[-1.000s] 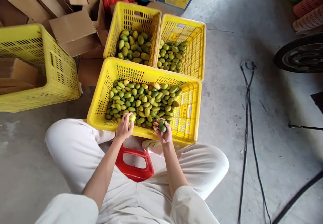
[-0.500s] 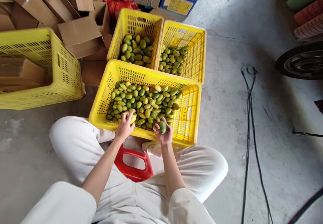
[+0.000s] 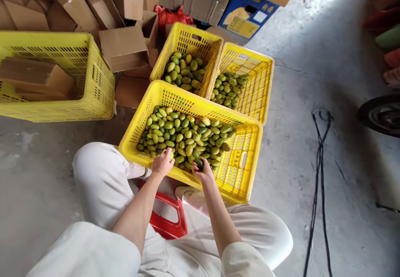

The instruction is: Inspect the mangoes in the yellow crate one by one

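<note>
A large yellow plastic crate (image 3: pixel 253 160) in front of me holds many small oval green-to-yellow mangoes (image 3: pixel 187 135). Over its near edge, my left hand (image 3: pixel 163 163) has its fingers closed around a yellowish mango (image 3: pixel 171 155), mostly hidden by the fingers. My right hand (image 3: pixel 204 170) is curled about a dark green mango (image 3: pixel 198 164), just above the pile and to the right of my left hand.
Behind stand two more yellow crates, a left one (image 3: pixel 156 66) and a right one (image 3: pixel 269 81), both with mangoes. Another crate (image 3: pixel 100 98) at left holds cardboard. Cardboard boxes (image 3: pixel 123 48) pile up beyond. A red stool (image 3: pixel 183 223) is beneath me; a black cable (image 3: pixel 319 164) lies at right.
The view has shifted, so the crates sit lower and further right. My left hand's fingers have closed more over the yellowish mango. My right hand has turned, its palm less visible, still holding the green mango.
</note>
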Available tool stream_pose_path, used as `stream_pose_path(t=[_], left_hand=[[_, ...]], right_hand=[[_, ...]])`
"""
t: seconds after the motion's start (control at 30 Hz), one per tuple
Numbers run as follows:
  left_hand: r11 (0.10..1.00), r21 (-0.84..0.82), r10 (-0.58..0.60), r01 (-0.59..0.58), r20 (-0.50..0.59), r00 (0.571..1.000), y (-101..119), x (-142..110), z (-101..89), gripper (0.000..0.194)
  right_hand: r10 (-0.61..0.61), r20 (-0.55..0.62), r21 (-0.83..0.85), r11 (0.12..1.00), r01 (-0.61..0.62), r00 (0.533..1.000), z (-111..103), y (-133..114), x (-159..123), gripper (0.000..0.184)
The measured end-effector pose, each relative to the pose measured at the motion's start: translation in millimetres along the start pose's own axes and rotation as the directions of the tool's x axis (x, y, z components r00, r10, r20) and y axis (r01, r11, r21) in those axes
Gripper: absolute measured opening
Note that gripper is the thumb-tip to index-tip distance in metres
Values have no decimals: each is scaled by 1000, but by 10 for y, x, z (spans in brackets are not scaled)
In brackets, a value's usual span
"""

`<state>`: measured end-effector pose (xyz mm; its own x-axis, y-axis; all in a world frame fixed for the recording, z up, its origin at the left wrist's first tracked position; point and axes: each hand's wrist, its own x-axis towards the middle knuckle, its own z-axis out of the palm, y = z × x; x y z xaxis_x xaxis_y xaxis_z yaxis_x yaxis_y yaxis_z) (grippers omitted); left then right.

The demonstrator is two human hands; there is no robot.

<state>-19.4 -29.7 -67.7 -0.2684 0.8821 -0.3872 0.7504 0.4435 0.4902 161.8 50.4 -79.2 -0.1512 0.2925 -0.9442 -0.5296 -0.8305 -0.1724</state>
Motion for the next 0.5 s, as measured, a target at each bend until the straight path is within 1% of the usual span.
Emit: stream_pose_path(t=[0.07, 0.1, 0.2, 0.23, 0.27, 0.3, 0.33, 0.37, 0.4, 0.43, 0.47, 0.5], left_hand=[[1000, 14, -28, 27, 32, 999, 31, 3, -19, 31], [999, 23, -40, 39, 46, 998, 43, 2, -28, 31], [996, 70, -67, 61, 77, 995, 71, -9, -63, 32], [994, 92, -73, 65, 86, 994, 80, -13, -76, 32], [991, 114, -79, 68, 95, 992, 90, -16, -90, 32], [988, 134, -85, 71, 103, 991, 99, -18, -103, 32], [986, 150, -91, 74, 110, 990, 107, -18, -114, 32], [984, 162, -95, 76, 115, 989, 113, -17, -124, 32], [983, 169, -97, 77, 117, 988, 117, -15, -131, 33], [982, 173, -99, 77, 119, 988, 120, -13, -135, 33], [982, 174, -99, 77, 119, 988, 120, -12, -136, 33], [982, 174, -99, 78, 117, 988, 118, -11, -134, 34]], right_hand=[[-5, 12, -18, 1000, 5, 1000, 285, -131, 41, 17], [-14, 25, -20, 1000, 14, 1000, 467, -225, 53, 16], [-72, 96, -3, 997, 73, 993, 1139, -614, 81, 11], [-113, 134, 7, 994, 113, 985, 1375, -763, 95, 12], [-224, 233, 7, 973, 229, 946, 1594, -907, 115, 21], [-348, 342, -2, 928, 371, 873, 1779, -1034, 140, 30], [-449, 422, -26, 862, 506, 787, 1913, -1132, 165, 38], [-530, 437, -77, 783, 617, 727, 1982, -1191, 186, 44], [-584, 439, -158, 698, 698, 683, 1974, -1203, 197, 50], [-625, 434, -272, 595, 756, 649, 1883, -1166, 195, 54], [-653, 437, -424, 457, 782, 619, 1710, -1083, 178, 57], [-682, 433, -598, 272, 754, 590, 1465, -960, 144, 57]])
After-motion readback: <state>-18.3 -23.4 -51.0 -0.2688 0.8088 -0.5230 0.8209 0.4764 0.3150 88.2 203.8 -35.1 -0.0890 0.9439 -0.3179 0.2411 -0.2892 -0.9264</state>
